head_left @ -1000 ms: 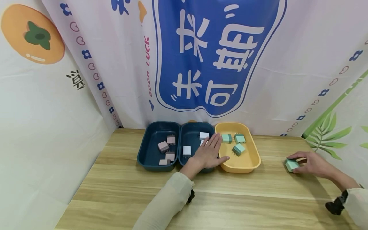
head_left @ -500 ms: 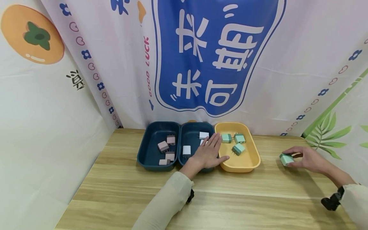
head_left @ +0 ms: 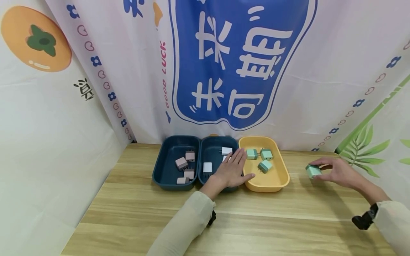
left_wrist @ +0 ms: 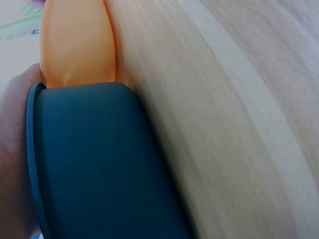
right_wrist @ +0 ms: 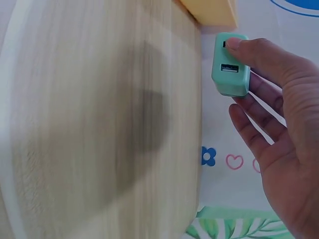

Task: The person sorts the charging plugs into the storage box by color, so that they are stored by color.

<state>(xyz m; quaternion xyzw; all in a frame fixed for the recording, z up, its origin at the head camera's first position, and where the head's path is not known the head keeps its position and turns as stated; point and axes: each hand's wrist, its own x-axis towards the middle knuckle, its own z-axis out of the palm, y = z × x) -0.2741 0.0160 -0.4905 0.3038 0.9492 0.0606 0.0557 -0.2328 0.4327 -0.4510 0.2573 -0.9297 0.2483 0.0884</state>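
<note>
My right hand point(head_left: 341, 172) pinches a mint-green charger plug point(head_left: 313, 171) between thumb and fingers, right of the yellow bin point(head_left: 269, 184). The right wrist view shows a USB port on the plug point(right_wrist: 230, 79), held above the tabletop. My left hand point(head_left: 230, 173) lies with straight fingers across the middle dark blue bin point(head_left: 211, 147) and the near side of the yellow one. Several white plugs point(head_left: 207, 167) are in the middle bin, partly hidden by that hand. Three green plugs point(head_left: 265, 166) sit in the yellow bin.
On the left, a second dark blue bin point(head_left: 167, 160) holds several pinkish plugs point(head_left: 181, 163). The three bins stand side by side at the back of the wooden table point(head_left: 256, 220). A printed cloth point(head_left: 147, 106) hangs right behind them.
My right hand has moved left and toward the back with the green charger plug, nearer the yellow bin. The left hand has stayed in place.
</note>
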